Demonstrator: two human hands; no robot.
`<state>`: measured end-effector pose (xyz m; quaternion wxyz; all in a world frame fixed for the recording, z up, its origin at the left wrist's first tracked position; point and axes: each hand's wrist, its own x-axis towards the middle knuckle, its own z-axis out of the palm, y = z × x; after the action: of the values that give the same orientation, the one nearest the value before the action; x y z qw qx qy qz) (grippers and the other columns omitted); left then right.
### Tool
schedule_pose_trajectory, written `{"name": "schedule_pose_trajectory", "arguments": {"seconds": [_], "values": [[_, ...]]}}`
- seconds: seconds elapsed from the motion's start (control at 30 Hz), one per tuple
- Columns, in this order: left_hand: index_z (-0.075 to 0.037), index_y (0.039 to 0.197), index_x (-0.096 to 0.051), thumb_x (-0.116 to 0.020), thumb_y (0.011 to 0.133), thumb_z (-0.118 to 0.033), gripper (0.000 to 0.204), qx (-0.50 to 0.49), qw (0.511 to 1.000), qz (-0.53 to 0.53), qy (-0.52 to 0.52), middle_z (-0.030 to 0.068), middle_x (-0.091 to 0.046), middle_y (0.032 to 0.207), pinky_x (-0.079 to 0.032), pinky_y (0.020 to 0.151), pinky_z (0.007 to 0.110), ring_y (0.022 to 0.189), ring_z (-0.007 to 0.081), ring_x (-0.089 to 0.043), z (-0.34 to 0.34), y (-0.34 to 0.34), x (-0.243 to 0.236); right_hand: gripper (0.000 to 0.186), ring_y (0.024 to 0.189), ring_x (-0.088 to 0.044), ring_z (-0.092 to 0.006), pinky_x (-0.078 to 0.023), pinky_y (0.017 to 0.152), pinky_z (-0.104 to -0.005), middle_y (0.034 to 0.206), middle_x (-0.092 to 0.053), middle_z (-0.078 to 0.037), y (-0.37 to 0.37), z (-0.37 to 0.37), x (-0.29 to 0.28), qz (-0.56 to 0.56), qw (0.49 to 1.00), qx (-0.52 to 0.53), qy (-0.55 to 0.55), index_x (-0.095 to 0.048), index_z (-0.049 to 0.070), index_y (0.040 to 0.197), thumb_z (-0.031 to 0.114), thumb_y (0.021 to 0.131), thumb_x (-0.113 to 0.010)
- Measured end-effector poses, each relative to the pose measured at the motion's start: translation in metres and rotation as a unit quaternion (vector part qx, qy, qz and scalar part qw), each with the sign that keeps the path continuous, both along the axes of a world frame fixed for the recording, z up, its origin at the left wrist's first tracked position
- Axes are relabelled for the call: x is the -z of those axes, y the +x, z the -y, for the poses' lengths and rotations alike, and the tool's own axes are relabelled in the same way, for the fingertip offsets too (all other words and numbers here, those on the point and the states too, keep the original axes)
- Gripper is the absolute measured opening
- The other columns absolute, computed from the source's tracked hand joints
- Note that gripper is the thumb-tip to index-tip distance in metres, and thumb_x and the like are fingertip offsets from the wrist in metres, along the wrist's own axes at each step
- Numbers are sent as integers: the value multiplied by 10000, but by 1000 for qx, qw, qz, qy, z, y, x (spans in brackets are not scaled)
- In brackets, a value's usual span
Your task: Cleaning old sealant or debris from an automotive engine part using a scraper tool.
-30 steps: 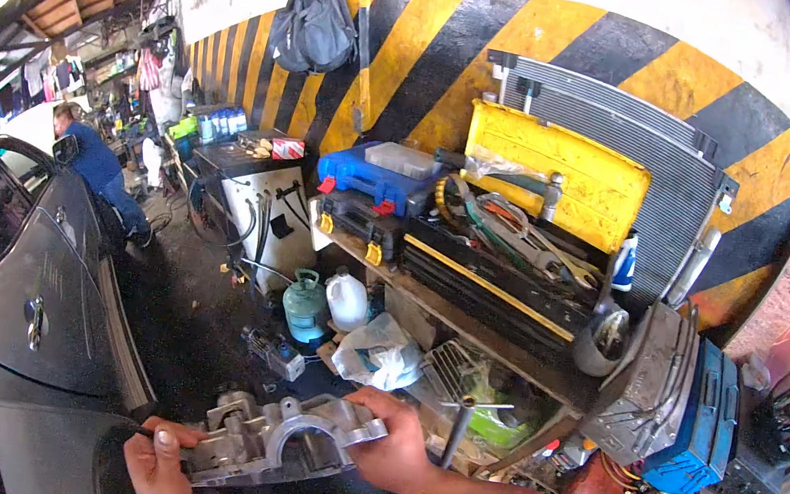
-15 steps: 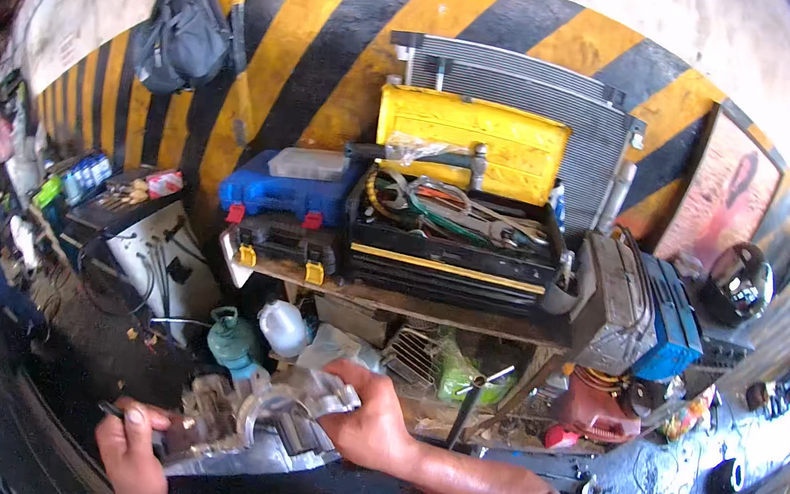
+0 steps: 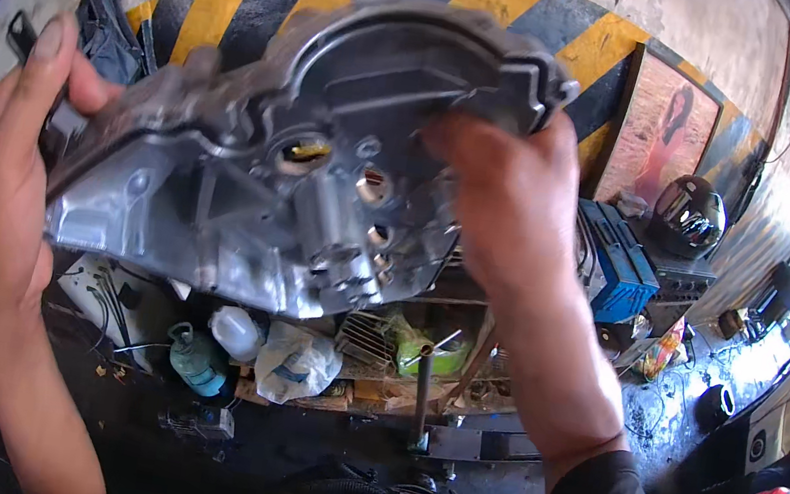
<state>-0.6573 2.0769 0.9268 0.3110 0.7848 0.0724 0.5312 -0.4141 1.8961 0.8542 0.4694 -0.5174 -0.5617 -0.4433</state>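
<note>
A large cast-metal engine cover [image 3: 251, 196] is raised close in front of me, tilted, with its hollow ribbed side facing me. It has a wide curved rim, several round holes and a tubular boss. My left hand [image 3: 18, 123] grips its left end, with the thumb pointing up. A slim black piece with a slotted end [image 3: 21, 36] sticks out by that thumb; its kind cannot be made out. On the right, my right hand [image 3: 515, 183] holds the cover's upper right wall, its fingers reaching into the curved hollow. Motion smears these fingers.
Behind the cover stands a low workbench, mostly hidden. Beneath it are a teal gas cylinder [image 3: 194, 360], a white jug [image 3: 234, 333] and a plastic bag [image 3: 298, 363]. An upright metal post [image 3: 422, 402] stands nearer. Blue metal boxes [image 3: 615, 263] and a black helmet [image 3: 689, 216] are at right.
The engine cover has come up from low in the view and turned, so its hollow side now faces me. Both hands rose with it, and the toolbox is now hidden behind it.
</note>
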Motion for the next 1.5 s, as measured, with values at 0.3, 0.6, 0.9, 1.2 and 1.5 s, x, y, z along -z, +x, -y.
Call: {"name": "schedule_pose_trajectory", "arguments": {"seconds": [0.3, 0.6, 0.9, 1.2, 1.5], "values": [[-67, 808, -565, -531, 1086, -457, 480, 5, 1000, 11, 18, 49, -612, 880, -389, 956, 308, 904, 148, -542, 48, 146, 43, 115, 686, -552, -105, -485, 673, -310, 712, -650, -73, 102, 77, 13, -355, 922, -154, -2, -690, -37, 866, 13, 810, -603], [-67, 793, -657, -564, 1067, -477, 503, 15, 1000, 8, 0, -47, -578, 751, -247, 606, 237, 655, 38, -359, 89, 252, 65, 219, 778, -586, -85, -488, 723, -276, 840, -699, -9, 198, 119, 46, -428, 888, -165, 23, -718, -42, 991, 12, 804, -616], [-46, 842, -579, -458, 1115, -453, 505, 30, 988, -58, 143, 104, -684, 883, -408, 954, 304, 912, 157, -594, 139, 260, 58, 209, 830, -648, -102, -517, 767, -285, 921, -726, -24, 222, 154, 85, -218, 972, -41, 71, -736, -25, 1023, -25, 839, -635], [-37, 832, -580, -469, 1120, -387, 466, 115, 987, -16, 109, 124, -698, 844, -471, 872, 324, 828, 172, -644, 152, 248, 91, 274, 952, -679, -180, -533, 883, -332, 1039, -716, -72, 184, 177, 116, -314, 946, -42, 62, -709, -22, 1086, -23, 826, -622], [25, 889, -643, -626, 1059, -279, 348, 58, 998, -14, 25, 64, -702, 843, -491, 736, 264, 802, 103, -658, 143, 232, 118, 49, 779, -657, -340, -477, 687, -482, 869, -719, -147, 209, 156, 139, 12, 964, 264, -6, -665, 105, 725, 144, 715, -693]]}}
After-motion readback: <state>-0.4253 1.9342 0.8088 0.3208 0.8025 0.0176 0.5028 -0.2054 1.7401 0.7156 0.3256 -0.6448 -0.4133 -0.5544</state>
